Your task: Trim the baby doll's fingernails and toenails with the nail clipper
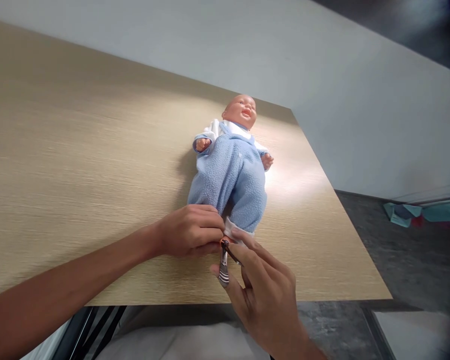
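A baby doll in a fuzzy blue romper with white sleeves lies on its back, its head toward the far edge of the table. My left hand is closed at the lower end of the doll's leg, gripping the foot, which my fingers mostly hide. Between the thumb and fingers of my right hand is a nail clipper with a striped pattern at its lower end. The clipper's jaws are at the doll's toes, close to my left fingertips. A white cuff shows above the foot.
The doll rests on a light wood table, near its right side. A grey-white wall stands behind. Blue-green cloths hang low at the right over a dark grey floor. A black metal frame is at the lower left.
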A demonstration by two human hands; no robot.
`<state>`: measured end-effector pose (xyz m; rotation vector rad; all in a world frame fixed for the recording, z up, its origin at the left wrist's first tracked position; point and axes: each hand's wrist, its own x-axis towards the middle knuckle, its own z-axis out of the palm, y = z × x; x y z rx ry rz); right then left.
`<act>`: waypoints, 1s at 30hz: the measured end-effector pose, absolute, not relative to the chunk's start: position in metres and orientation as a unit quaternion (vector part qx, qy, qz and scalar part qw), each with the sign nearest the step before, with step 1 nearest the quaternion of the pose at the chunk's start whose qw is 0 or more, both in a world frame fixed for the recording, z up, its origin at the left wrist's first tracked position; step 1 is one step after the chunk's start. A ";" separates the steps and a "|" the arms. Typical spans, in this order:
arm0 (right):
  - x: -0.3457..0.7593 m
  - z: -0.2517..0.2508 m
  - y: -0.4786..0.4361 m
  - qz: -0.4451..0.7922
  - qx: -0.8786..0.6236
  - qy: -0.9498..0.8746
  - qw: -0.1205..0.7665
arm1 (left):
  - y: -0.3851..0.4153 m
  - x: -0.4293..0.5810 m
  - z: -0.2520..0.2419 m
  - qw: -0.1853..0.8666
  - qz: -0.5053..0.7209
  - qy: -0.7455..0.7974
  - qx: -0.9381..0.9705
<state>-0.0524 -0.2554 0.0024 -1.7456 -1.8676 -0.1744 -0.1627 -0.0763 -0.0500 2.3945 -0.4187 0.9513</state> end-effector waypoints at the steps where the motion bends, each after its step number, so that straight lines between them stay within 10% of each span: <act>1: -0.053 0.002 -0.255 -0.068 -0.651 -0.701 0.283 | -0.076 -0.163 -0.050 0.265 0.354 -0.156 0.883; 30: -0.068 0.014 -0.239 -0.018 -0.710 -0.680 0.181 | -0.078 -0.160 -0.052 0.281 0.412 -0.139 0.856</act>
